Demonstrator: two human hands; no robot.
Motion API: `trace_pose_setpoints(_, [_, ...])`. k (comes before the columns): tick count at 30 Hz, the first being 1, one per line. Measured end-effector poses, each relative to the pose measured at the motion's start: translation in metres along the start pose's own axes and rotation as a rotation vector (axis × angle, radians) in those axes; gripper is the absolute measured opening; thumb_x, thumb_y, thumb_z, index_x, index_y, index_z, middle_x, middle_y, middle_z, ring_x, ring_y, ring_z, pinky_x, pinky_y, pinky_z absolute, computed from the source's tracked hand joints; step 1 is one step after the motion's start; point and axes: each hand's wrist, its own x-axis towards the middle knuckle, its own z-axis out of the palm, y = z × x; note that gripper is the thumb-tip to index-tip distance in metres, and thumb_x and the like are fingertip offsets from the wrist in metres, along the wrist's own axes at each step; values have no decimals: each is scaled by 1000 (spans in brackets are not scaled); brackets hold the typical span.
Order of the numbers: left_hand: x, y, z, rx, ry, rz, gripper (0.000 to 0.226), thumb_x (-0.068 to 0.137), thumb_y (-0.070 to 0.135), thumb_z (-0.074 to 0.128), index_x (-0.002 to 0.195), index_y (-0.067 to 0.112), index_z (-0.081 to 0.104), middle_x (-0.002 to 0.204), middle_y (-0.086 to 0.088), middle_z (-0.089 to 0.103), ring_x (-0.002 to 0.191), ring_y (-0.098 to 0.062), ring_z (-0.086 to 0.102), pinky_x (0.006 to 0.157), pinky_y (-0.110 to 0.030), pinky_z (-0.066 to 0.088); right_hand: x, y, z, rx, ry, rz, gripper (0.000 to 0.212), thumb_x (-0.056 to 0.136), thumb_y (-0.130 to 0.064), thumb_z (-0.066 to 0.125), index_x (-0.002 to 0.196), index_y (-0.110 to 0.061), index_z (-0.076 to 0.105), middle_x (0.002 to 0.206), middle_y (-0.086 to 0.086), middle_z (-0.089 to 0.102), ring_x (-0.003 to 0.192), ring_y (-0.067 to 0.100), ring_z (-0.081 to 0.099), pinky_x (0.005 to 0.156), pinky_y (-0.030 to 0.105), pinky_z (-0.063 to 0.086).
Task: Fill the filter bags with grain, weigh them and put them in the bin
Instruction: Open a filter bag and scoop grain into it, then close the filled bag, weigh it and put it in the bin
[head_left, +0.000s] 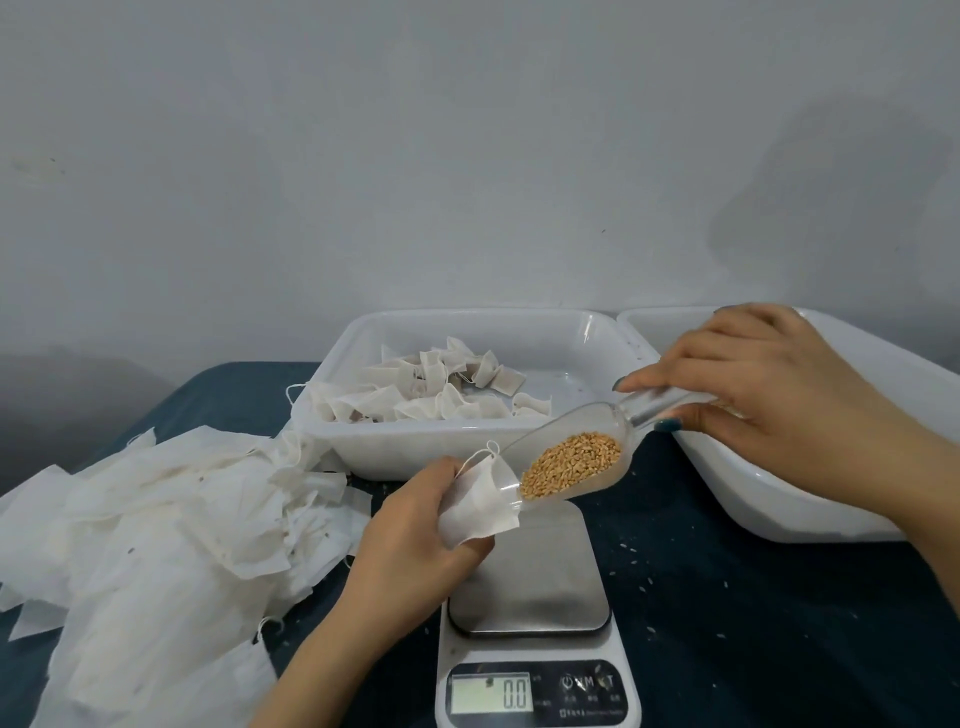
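Observation:
My left hand (415, 525) grips a white filter bag (480, 506) and holds its mouth open above the scale (530, 582). My right hand (763, 379) holds the handle of a clear plastic scoop (576, 452). The scoop is tilted down to the left with its lip inside the bag's mouth. Golden grain (571, 462) lies in the scoop's bowl. The scale's steel platform is bare and its display (491, 693) reads 0.0. Behind it stands a white bin (571, 332) with several filled bags (431, 389).
A heap of flat filter bags (156, 525) covers the dark cloth at the left. A second white bin (779, 499) stands at the right, under my right arm; its contents are hidden. Loose grains (654, 571) lie scattered around the scale.

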Motion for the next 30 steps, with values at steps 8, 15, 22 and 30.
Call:
trace_pose_setpoints(8, [-4, 7, 0, 23, -28, 35, 32, 72, 50, 62, 97, 49, 42, 82, 17, 64, 75, -6, 59, 58, -25, 42, 17, -16, -9, -195, 71, -145, 40, 71, -19, 85, 109, -26, 76, 87, -2, 70, 87, 32, 65, 95, 55, 41])
trace_pose_setpoints(15, [-6, 9, 0, -118, -38, 40, 38, 69, 56, 61, 97, 36, 46, 81, 10, 64, 71, -10, 61, 56, -24, 44, 29, -20, -14, -277, 179, -240, 24, 85, -24, 68, 107, -29, 76, 86, 0, 68, 89, 33, 64, 101, 59, 36])
trace_pose_setpoints(22, [-7, 11, -1, -236, -62, 19, 35, 72, 51, 63, 98, 32, 47, 76, 5, 64, 66, -17, 62, 62, -39, 51, 33, -20, -21, -340, 194, -240, 21, 91, -32, 62, 108, -34, 74, 94, -2, 66, 96, 31, 59, 104, 56, 31])
trace_pose_setpoints(30, [-6, 9, -1, -340, -57, 26, 24, 80, 35, 66, 95, 32, 47, 77, 8, 64, 63, -17, 64, 63, -38, 54, 17, -11, -10, -218, 156, -58, 34, 87, -40, 48, 109, -36, 73, 92, -6, 65, 93, 27, 56, 102, 51, 30])
